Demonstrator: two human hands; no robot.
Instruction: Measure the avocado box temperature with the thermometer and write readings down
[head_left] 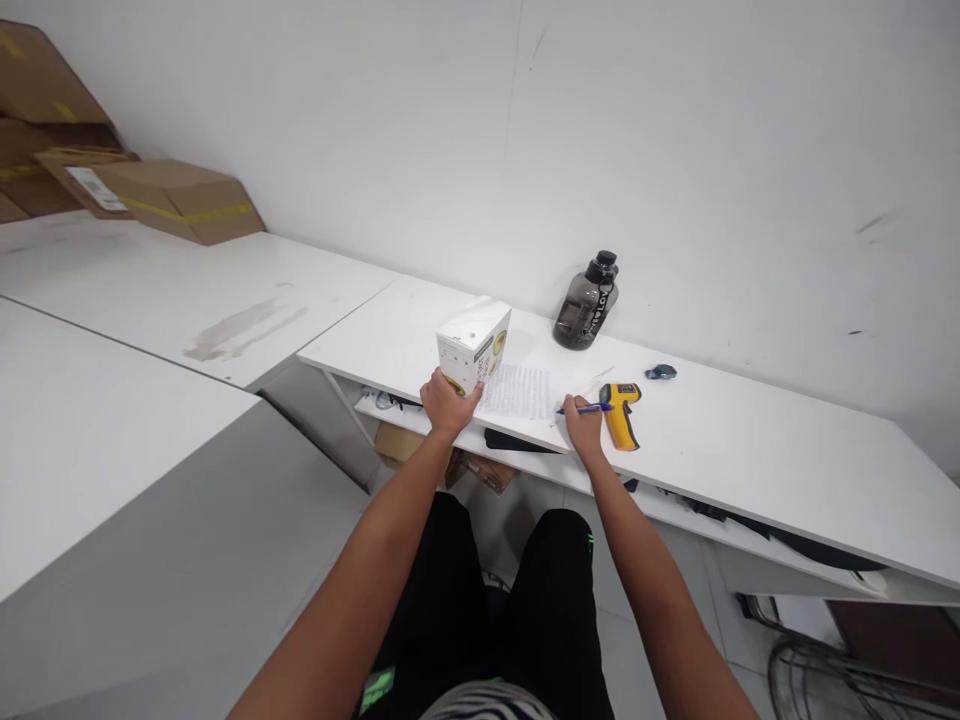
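My left hand [448, 402] grips the near lower end of a white box [471, 338] with green and yellow pictures on its side. Under and beside the box lies a printed sheet of paper [525, 390]. A blue pen [592, 408] is held in my right hand [582, 425], which rests at the desk's front edge just right of the sheet. Close to that hand, a yellow and black infrared thermometer gun [621, 418] lies on its side.
A dark water bottle [586, 305] stands against the wall. Farther right lies a small dark blue object [661, 372]. Cardboard boxes [176, 200] sit at the far left. Below the white desk [750, 440], a shelf [525, 455] holds several dark items.
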